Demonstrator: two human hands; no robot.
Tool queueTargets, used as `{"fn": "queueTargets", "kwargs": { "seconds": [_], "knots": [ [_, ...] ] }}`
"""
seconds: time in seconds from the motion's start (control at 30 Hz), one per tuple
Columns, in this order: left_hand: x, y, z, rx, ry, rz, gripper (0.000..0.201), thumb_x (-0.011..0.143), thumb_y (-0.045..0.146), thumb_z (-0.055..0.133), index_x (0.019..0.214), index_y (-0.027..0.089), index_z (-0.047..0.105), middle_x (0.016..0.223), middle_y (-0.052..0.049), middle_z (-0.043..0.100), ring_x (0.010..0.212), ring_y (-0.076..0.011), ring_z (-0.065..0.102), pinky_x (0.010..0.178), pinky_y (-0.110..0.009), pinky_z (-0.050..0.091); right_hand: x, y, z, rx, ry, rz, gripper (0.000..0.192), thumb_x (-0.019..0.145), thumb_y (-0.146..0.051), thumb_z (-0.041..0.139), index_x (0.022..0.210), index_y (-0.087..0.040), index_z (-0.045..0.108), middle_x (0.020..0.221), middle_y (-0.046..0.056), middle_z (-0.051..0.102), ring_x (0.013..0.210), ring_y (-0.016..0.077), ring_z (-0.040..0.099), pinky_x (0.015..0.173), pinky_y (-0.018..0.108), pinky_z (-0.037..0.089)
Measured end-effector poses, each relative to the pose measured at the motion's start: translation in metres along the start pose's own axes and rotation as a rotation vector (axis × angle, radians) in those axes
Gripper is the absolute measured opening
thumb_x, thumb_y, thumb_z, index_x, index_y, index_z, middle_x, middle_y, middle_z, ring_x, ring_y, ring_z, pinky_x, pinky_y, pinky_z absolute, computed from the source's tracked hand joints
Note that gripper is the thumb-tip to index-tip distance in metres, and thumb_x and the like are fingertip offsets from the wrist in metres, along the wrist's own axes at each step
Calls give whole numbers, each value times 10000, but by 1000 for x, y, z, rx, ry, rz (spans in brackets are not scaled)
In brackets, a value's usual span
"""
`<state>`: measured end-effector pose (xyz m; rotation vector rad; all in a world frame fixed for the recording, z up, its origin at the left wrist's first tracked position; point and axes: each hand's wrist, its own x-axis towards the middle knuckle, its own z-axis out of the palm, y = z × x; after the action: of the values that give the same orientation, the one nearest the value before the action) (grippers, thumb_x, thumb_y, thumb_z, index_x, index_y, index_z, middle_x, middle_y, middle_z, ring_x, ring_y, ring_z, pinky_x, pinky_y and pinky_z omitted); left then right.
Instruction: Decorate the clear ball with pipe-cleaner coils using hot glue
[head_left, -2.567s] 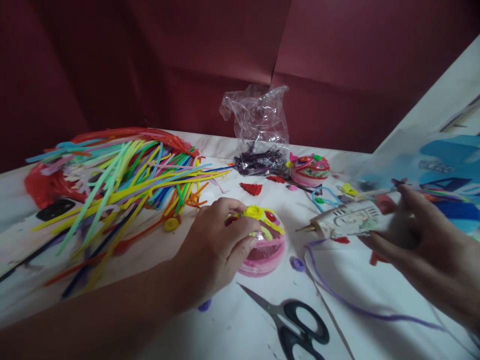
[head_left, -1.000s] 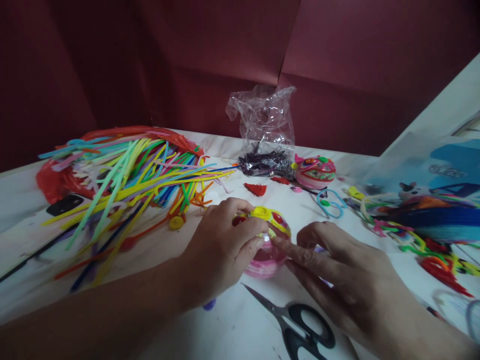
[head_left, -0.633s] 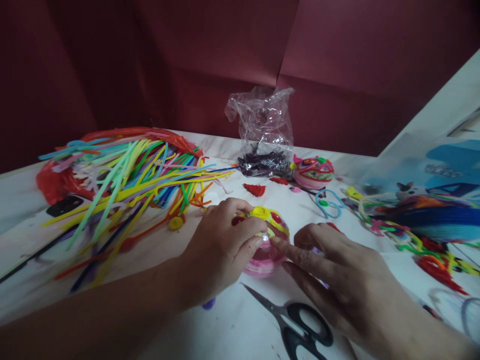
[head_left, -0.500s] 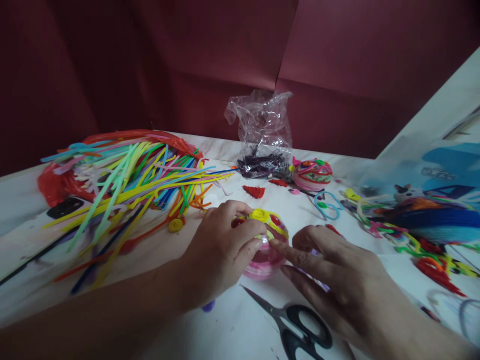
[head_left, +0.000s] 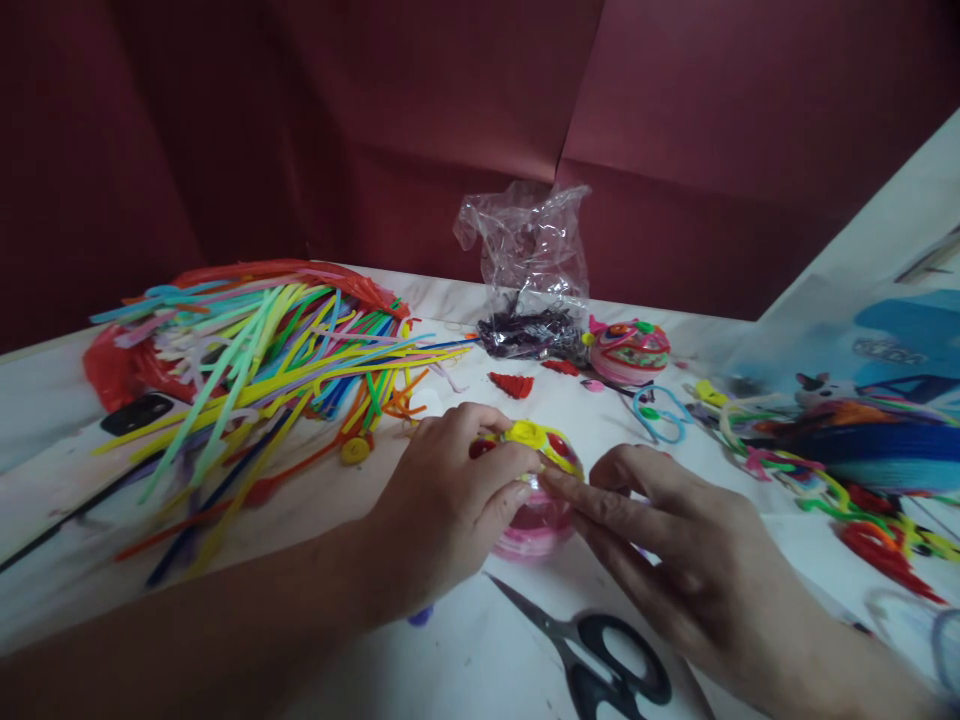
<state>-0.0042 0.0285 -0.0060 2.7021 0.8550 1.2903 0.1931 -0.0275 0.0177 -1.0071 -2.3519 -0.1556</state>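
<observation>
head view: our curled left hand [head_left: 450,500] holds the pink ball [head_left: 540,522]. with the glue gun gone, our half-open right hand [head_left: 690,555] touches it, probably for pressing.

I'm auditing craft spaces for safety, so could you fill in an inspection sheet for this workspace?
Surface: white table, small dark specks near the scissors.
Job's things: pink-and-yellow ball with red pieces on top, between the hands.
Clutter: multicoloured fuzzy stems heaped at left; scissors lying on the near side of the ball; red triangular piece beyond it.
Hands: left hand grips the ball; right hand reaches its fingertips to it; whether they pinch anything is unclear.
Cables: none certain; a grey loop at the right edge cannot be identified.
Surroundings: dark red backdrop behind the table.
</observation>
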Motion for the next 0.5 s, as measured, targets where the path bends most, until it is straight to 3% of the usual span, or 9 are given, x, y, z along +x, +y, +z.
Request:
{"fn": "queueTargets", "kwargs": {
  "seconds": [0.23, 0.4, 0.5],
  "knots": [
    [0, 1, -1, -49, -21, -31, 145, 824, 144, 480, 916, 200, 578, 1027, -64, 488, 921, -190, 512, 802, -358, 429, 3, -5, -1, -148, -7, -51, 259, 897, -104, 361, 902, -88, 619, 771, 97, 453, 654, 178, 426, 504, 265, 391],
    [2, 2, -3, -69, -45, -36, 144, 825, 136, 484, 925, 193, 572, 1017, -61, 492, 961, -187, 504, 827, -342, 418, 5, -7, 0, -150, -23, -62, 290, 900, -104, 357, 1027, -60, 614, 788, 107, 465, 666, 187, 434, 498, 262, 394],
    [3, 2, -4, -86, -45, -53, 189, 807, 113, 504, 983, 172, 535, 1008, -63, 508, 970, -181, 498, 841, -329, 409, 8, -7, 0, -140, -21, -56, 290, 907, -115, 355, 1001, -66, 625, 780, 101, 464, 667, 189, 437, 493, 261, 396]
  ]
}}
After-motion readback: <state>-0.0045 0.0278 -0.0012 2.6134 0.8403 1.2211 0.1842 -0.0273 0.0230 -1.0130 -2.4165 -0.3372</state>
